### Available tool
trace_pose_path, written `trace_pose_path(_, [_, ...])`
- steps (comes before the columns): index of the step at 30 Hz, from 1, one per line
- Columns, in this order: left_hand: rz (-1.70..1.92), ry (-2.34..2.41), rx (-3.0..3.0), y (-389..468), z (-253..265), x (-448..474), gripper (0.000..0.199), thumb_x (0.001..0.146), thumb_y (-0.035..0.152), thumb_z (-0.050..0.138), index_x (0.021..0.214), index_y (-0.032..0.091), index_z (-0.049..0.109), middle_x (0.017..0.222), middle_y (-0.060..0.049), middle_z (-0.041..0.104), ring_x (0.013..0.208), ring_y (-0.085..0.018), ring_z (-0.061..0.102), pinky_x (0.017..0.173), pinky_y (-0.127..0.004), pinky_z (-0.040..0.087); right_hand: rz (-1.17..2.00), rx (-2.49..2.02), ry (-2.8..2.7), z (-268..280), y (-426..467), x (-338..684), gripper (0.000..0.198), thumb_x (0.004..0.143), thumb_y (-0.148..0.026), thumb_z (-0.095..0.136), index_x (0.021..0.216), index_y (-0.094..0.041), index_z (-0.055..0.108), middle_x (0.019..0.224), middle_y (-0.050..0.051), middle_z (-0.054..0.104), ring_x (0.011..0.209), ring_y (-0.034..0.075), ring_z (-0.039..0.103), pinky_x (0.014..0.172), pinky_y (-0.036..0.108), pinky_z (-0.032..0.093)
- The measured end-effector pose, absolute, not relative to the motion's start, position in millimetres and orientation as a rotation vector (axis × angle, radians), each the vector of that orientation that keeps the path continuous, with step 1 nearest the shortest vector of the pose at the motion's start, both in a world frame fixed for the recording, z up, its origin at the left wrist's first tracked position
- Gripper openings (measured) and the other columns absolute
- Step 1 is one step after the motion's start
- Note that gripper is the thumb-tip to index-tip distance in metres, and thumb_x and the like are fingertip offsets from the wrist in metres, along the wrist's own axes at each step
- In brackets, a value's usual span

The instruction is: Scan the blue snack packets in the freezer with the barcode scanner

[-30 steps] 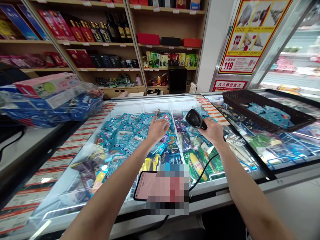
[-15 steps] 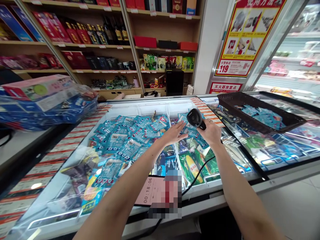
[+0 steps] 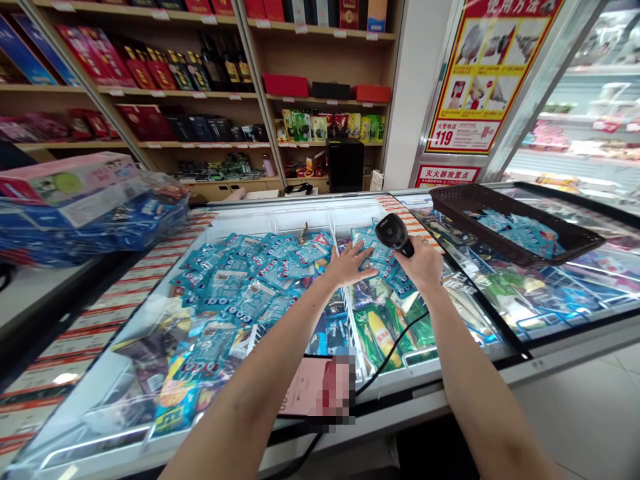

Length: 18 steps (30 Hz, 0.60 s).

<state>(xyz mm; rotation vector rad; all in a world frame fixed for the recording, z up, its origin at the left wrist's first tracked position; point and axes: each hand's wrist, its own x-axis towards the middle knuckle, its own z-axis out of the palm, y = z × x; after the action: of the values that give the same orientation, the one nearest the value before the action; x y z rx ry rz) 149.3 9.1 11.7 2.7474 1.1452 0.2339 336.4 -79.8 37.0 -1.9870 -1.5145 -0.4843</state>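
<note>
**Scanner over teal packets, chest freezer**

The barcode scanner (image 3: 395, 235), black w/ a cable running back toward the person, sits in the right hand (image 3: 424, 264), fingers wrapped tight round its grip, head tilted down and left at the teal ice-cream packets (image 3: 373, 255) lying in the freezer's right compartment, just across the white wire divider (image 3: 350, 313). The left hand (image 3: 350, 263) lies flat, fingers spread, palm down on those same packets right beside the scanner head; it grips nothing, just presses or steadies the top packet.

Step in hand, by my read: lining up a scan, w/ one packet held still under the reader. Next move prob. calls for a barcode facing up and the scanner aimed square at it; can't tell from here if a code is showing.

Both forearms reach forward over the freezer's front edge, left crossing slightly rightward, right wrist bent down.

Around: a much larger heap of teal packets (image 3: 250, 280) fills the left compartment; green and yellow wrapped ices (image 3: 385, 330) lie nearer the front. A phone (image 3: 307, 387) w/ a pink screen rests on the front ledge. A dark plastic basket (image 3: 500, 220) holding a few teal packets sits on the glass lid to the right. Wrapped boxes (image 3: 85, 207) are stacked at left, w/ shelves of boxed goods (image 3: 175, 73) behind.
</note>
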Motion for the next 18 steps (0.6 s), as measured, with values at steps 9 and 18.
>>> trace_pose_path(9, [0.246,1.207,2.796,-5.4,13.0,117.7,0.069,0.079,0.072,0.029,0.138,0.037,0.032,0.150,-0.004,0.026,0.137,-0.034,0.020,0.105,-0.064,0.013,-0.473,-2.036,-1.427,35.6,-83.6,343.4,0.037,0.078,-0.047,0.055,0.101,-0.020,0.061,0.088,0.008,0.064,0.073,0.023,0.059,0.059,0.029,0.033])
trace_pose_path(18, [0.534,1.328,2.692,-8.9,16.1,110.6,0.055,0.086,0.063,0.025,0.114,0.026,0.054,0.123,-0.008,0.053,0.113,-0.024,0.050,0.095,-0.041,0.039,-0.400,-2.047,-1.485,39.1,-88.0,340.0,0.037,0.079,-0.050,0.053,0.101,-0.021,0.061,0.090,0.008,0.064,0.076,0.023,0.060,0.060,0.029,0.035])
